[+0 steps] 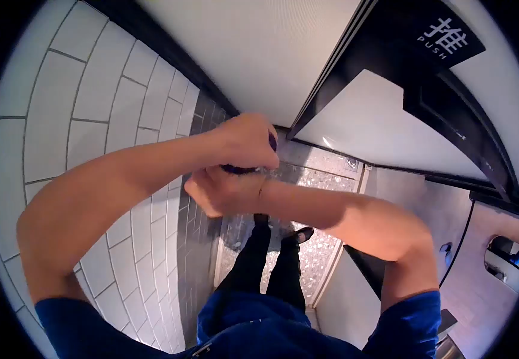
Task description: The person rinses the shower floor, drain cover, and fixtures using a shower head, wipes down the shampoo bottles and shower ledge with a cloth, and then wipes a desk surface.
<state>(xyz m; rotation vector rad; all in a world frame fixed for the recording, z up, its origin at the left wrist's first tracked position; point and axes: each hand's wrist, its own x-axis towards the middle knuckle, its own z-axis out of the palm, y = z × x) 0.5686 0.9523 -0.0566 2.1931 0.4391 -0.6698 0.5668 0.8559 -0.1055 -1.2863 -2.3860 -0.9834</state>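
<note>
My two forearms cross in front of me in the middle of the view. My left hand (pixel 247 140) is the upper one, its fingers closed in a fist. Directly beneath it, my right hand (pixel 220 191) is closed too, with its wrist turned. A dark purple cloth (pixel 239 170) shows as a narrow strip between the hands, and a bit more of it peeks out at the left fist's right side. Most of the cloth is hidden inside both grips.
White wall tiles (pixel 98 96) run along the left, with dark tiles lower down. A black door handle (pixel 451 113) under a PUSH sign (pixel 445 37) is at the right. My legs stand on a speckled floor (pixel 325 254). A mirror (pixel 506 258) is at far right.
</note>
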